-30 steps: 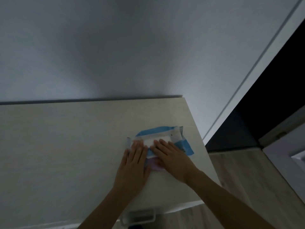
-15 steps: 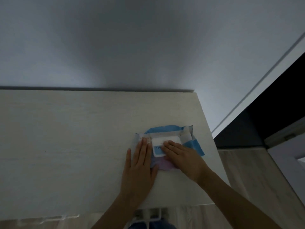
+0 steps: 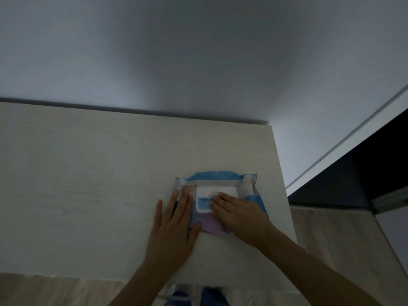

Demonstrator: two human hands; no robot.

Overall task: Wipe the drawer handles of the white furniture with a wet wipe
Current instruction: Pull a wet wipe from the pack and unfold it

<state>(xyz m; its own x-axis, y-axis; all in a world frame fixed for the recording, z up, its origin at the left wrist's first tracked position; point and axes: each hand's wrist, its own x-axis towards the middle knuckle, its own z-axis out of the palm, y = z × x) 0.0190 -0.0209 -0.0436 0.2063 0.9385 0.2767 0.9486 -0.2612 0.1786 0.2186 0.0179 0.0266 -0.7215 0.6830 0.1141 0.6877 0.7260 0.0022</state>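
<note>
The room is dim, and much stays hidden. Both forearms are cut off by the bottom edge, and the right hand's point(image 3: 239, 215) thumb is tucked out of sight. That hand covers the right side of the wipes pack point(image 3: 220, 178). The print on the white flap point(image 3: 204, 194) reads only "75%" before the fingers cross it. Below the surface's point(image 3: 88, 184) front edge, by the left wrist, a pale shape is too dark to make out.

The pack lies flat under both hands, flap up, near the surface's right end. Its long axis runs from one hand across to the other, along the wall point(image 3: 198, 62). The crimped ends point left and right, with blue past the fingertips and lilac toward the wrists.

The left hand point(image 3: 174, 224) is spread flat, fingers straight, pressing the pack's left end. The right hand's fingers lie nearly straight on the flap; whether a fingertip has caught its edge I cannot tell.

A second ago the hands lay side by side over the flap; now they have drawn apart and it shows between them
</note>
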